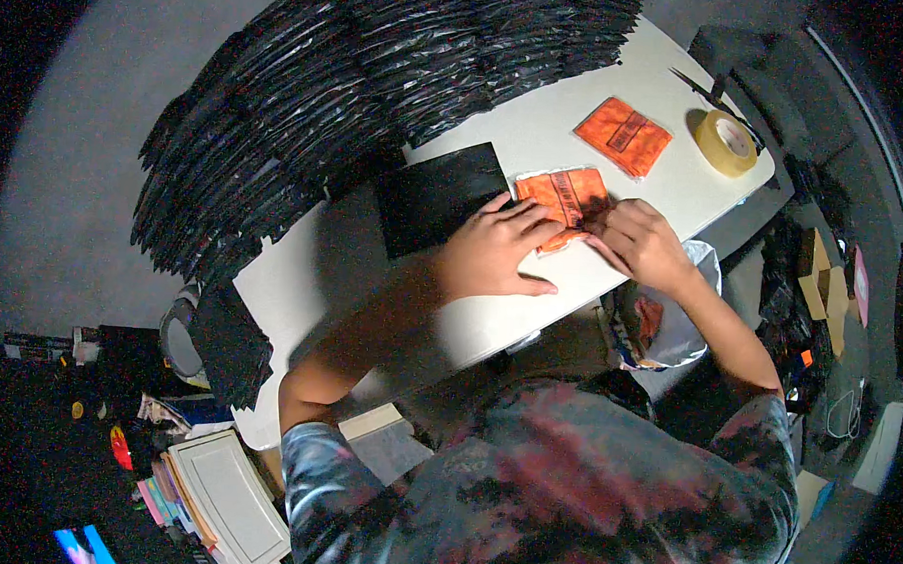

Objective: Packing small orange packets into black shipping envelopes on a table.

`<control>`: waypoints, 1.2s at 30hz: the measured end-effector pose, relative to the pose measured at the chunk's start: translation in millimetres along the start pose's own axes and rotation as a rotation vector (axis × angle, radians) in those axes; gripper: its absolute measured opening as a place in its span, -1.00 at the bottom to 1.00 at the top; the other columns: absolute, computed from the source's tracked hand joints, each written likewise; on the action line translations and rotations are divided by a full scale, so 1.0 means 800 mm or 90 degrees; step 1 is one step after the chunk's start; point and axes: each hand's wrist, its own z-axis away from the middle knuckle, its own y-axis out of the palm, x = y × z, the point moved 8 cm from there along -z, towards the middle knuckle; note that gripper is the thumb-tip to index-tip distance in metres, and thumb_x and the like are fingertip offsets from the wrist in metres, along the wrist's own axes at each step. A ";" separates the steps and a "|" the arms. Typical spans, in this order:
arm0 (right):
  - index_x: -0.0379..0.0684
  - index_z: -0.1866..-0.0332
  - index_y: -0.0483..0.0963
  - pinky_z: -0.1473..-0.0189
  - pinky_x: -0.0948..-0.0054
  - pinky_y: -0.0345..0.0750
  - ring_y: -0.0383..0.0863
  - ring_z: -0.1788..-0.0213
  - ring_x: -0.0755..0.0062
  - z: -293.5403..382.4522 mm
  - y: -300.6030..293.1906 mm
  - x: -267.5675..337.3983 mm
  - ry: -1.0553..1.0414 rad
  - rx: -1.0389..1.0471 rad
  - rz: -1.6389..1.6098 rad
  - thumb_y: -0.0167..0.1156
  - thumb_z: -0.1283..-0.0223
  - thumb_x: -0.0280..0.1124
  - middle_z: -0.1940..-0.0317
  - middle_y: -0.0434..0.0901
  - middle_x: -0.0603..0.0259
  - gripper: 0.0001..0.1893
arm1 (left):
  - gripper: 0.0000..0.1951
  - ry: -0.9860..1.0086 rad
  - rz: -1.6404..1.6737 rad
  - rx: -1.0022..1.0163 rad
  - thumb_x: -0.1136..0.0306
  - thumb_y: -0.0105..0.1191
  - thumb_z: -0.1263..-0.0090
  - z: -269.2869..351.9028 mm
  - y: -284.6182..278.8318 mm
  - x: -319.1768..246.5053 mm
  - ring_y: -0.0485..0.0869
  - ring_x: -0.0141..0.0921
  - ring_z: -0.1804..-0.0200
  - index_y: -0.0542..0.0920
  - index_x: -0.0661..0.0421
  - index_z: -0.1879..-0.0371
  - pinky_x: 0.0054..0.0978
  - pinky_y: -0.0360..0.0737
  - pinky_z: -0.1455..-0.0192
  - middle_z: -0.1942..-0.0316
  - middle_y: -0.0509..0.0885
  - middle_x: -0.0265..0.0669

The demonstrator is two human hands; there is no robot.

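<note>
An orange printed packet [566,190] in clear plastic film lies on the white table, with dark lettering on it. My left hand [490,246] rests flat across its left side, fingers spread and thumb out toward the table's near edge. At the packet's right edge, my right hand [639,240] has its fingers curled and appears to pinch that edge; the fingertips are partly hidden. A flat black plastic bag [443,196] lies left of the packet, partly under my left fingers. Farther right is a second orange packet [624,137], lying flat and untouched.
Rows of stacked black bags [384,78] line the table's far side. A yellowish tape roll [727,142] and black scissors [701,89] sit at the right end. Below the near edge stands a lined bin [685,320]. White storage drawers [228,498] are at lower left.
</note>
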 end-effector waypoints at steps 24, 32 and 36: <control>-0.31 0.00 0.67 -0.29 0.22 0.48 0.56 -0.26 0.10 -0.035 0.008 -0.078 0.248 0.126 -0.373 0.37 -0.35 -0.22 -0.17 0.58 -0.01 -0.66 | -0.08 -0.304 -0.025 0.058 -0.22 0.46 -0.12 -0.035 0.001 0.080 0.37 -0.05 -0.41 0.55 0.17 -0.38 -0.09 0.40 -0.39 -0.39 0.46 0.03; -0.27 0.05 0.68 -0.13 0.38 0.59 0.64 -0.11 0.30 -0.028 -0.014 -0.065 0.213 -0.046 -0.389 0.51 -0.15 -0.45 0.00 0.62 0.20 -0.72 | -0.40 -0.349 0.287 0.084 0.05 0.47 -0.28 -0.032 0.033 0.133 0.51 -0.24 -0.27 0.57 0.17 -0.15 -0.25 0.51 -0.29 -0.26 0.58 -0.02; -0.28 -0.12 0.66 -0.20 0.46 0.62 0.65 -0.14 0.46 -0.019 -0.014 -0.075 0.366 -0.119 -0.511 0.50 -0.19 -0.48 -0.13 0.67 0.20 -0.62 | -0.64 -0.394 0.600 -0.024 0.49 0.43 -0.33 -0.036 0.028 0.119 0.75 -0.48 0.15 0.66 0.26 -0.06 -0.52 0.71 0.03 0.09 0.82 -0.15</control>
